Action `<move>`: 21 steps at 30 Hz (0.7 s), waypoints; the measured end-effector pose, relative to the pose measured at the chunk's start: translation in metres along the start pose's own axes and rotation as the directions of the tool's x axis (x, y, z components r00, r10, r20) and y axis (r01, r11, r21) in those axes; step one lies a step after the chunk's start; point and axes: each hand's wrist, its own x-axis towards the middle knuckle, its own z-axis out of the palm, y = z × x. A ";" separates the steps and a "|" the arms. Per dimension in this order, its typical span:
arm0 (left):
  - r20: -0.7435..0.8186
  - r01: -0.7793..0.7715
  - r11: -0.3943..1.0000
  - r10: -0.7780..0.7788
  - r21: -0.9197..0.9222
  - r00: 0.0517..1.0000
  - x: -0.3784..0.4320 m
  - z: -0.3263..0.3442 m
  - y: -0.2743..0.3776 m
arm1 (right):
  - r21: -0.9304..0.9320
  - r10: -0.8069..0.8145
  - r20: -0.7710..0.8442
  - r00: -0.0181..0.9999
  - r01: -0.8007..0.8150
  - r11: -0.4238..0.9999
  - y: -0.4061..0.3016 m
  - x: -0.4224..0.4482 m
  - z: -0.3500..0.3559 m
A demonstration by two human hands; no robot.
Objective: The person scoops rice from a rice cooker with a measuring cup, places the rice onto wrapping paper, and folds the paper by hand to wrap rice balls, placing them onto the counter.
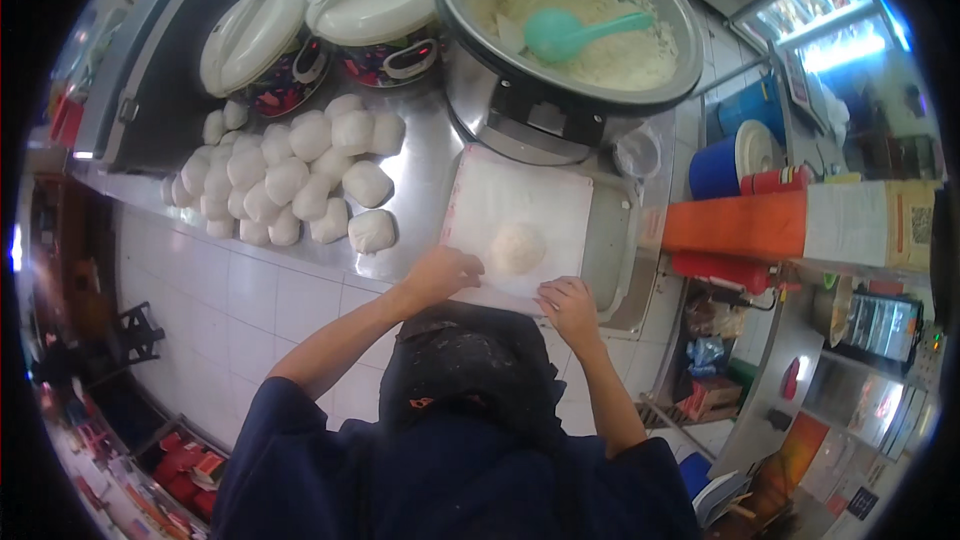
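A mound of cooked rice (519, 247) lies on the lower part of a stack of white wrapping paper (525, 191), which rests partly over a metal tray (611, 240). My left hand (446, 274) pinches the paper's near left edge between thumb and fingers. At the near right edge, my right hand (566, 300) has its fingertips on the paper, gripping it. Beyond the paper stands a large rice cooker (540, 116) full of rice (600, 0), with a green plastic rice paddle (559, 34) in it. Many white paper-wrapped bundles (285, 180) are piled to the left.
Two lidded, patterned pots (259, 41) (375, 7) stand at the back left, beside a dark upright case (161, 67). A clear bowl (637, 150) sits right of the cooker. An orange panel (739, 225) juts in from the right, near a blue bucket (712, 169).
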 end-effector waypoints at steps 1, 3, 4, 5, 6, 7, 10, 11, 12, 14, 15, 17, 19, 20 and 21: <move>-0.020 0.016 1.000 -0.016 0.015 1.000 -0.002 0.001 0.001 | 0.004 -0.023 -0.004 1.000 0.023 1.000 0.000 -0.006 0.001; -0.025 0.029 0.999 -0.028 0.034 0.999 0.005 0.000 0.006 | 0.032 0.008 -0.097 0.995 -0.005 0.999 -0.018 0.001 -0.008; 0.006 0.098 0.995 -0.098 0.002 0.995 0.009 -0.002 0.013 | 0.047 0.022 -0.181 0.983 -0.014 0.999 -0.022 0.004 -0.013; 0.036 0.168 0.986 -0.167 -0.026 0.985 0.014 -0.003 0.019 | 0.052 0.038 -0.181 0.983 -0.029 0.998 -0.017 0.005 -0.012; 0.050 0.167 0.986 -0.166 -0.027 0.985 0.020 -0.004 0.022 | 0.081 0.017 -0.140 0.990 -0.006 0.997 -0.011 0.005 -0.009; 0.073 0.118 0.993 -0.118 0.007 0.990 0.027 -0.008 0.022 | 0.114 -0.011 -0.102 0.995 0.022 0.993 -0.008 0.007 -0.007; 0.010 0.018 0.999 -0.019 0.037 1.000 0.033 -0.007 0.018 | 0.205 0.059 -0.116 0.991 -0.034 0.978 -0.007 0.008 -0.005; -0.082 -0.033 0.999 0.036 0.039 0.996 0.032 -0.005 0.014 | 0.209 0.061 -0.116 0.991 -0.035 0.977 -0.009 0.008 -0.006; -0.080 -0.030 0.999 0.033 0.040 0.996 0.030 -0.002 0.005 | 0.125 0.024 -0.164 0.986 -0.003 0.992 -0.012 0.006 -0.007; -0.080 -0.166 0.970 0.182 0.176 0.980 0.016 0.006 -0.020 | 0.043 -0.015 -0.204 0.979 0.024 0.999 -0.011 -0.002 -0.002; -0.078 -0.162 0.971 0.178 0.174 0.981 0.007 0.011 -0.030 | -0.007 -0.046 -0.201 0.978 0.045 0.999 -0.002 -0.012 0.007; 0.152 -0.205 0.938 0.167 0.279 0.974 -0.010 0.020 -0.040 | -0.050 -0.073 -0.194 0.978 0.064 0.997 0.006 -0.030 0.016; 0.104 -0.237 0.958 0.223 0.159 0.969 -0.018 0.021 -0.040 | 0.051 -0.058 -0.185 0.981 0.069 0.996 0.010 -0.044 0.020; 0.041 -0.271 0.962 0.270 0.040 0.962 -0.021 0.019 -0.038 | 0.060 -0.054 -0.180 0.982 0.066 0.996 0.008 -0.038 0.012; 0.047 -0.263 0.964 0.261 0.038 0.964 -0.022 0.017 -0.038 | 0.148 -0.035 -0.196 0.980 0.064 0.987 0.010 -0.031 0.002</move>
